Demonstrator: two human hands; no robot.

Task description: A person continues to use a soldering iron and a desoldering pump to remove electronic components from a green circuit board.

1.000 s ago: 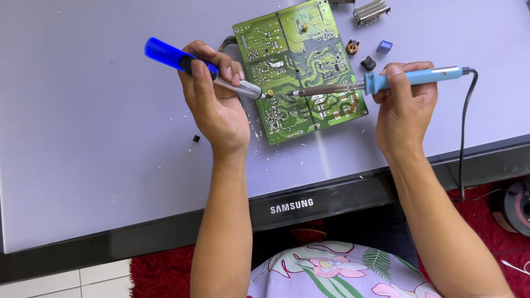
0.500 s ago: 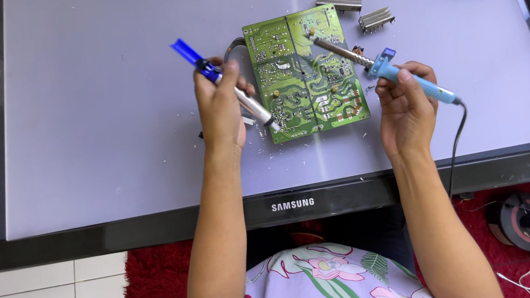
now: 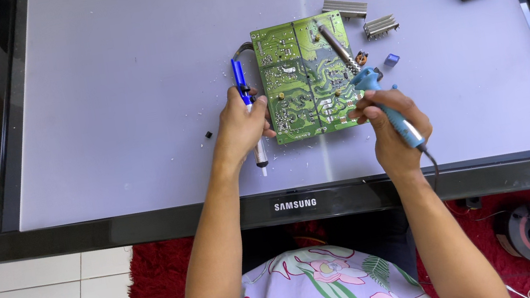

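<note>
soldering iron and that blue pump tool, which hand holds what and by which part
The right hand grips the soldering iron by its light blue handle, tip over the green circuit board. The left hand holds the blue desoldering pump around its middle.

Your green board (image 3: pixel 305 79) lies flat; the blue iron (image 3: pixel 368 86) slants with its tip on the board, and the blue pump (image 3: pixel 245 102) lies along the board's left edge.

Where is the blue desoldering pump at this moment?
In the head view, the blue desoldering pump is in the left hand, just left of the green circuit board.
</note>
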